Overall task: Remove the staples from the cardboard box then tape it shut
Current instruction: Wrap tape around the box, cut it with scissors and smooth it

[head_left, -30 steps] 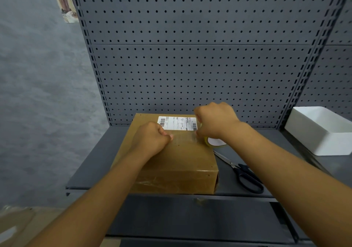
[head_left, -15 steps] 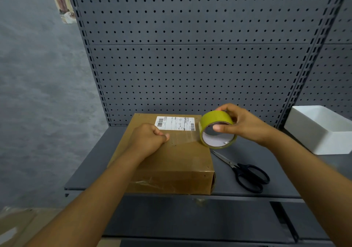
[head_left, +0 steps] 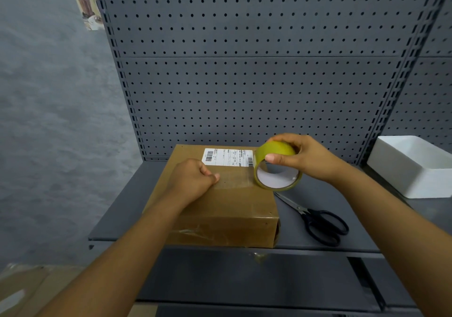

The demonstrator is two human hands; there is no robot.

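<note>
Cardboard box (head_left: 220,201), brown and closed, lies flat on the dark grey counter (head_left: 325,238), with its near side at the counter's front edge. I see a white shipping label (head_left: 227,157) with barcodes on the far part of its top. A strip of clear tape (head_left: 234,178) runs across the top of the box, from my left hand to the roll.

My left hand (head_left: 193,182) is curled into a loose fist, resting on the middle of the box top, its thumb pressing down the near end of the tape strip.

My right hand (head_left: 300,157) grasps the roll of yellow-green tape (head_left: 277,167), thumb on its front face and fingers over the top. I hold the roll upright at the box's right edge, its white core facing me.

Black-handled scissors (head_left: 315,218) lie closed on the counter just right of the box, blades pointing towards the roll. A white rectangular bin (head_left: 413,167) sits at the far right. A grey pegboard (head_left: 244,72) rises behind the counter.
</note>
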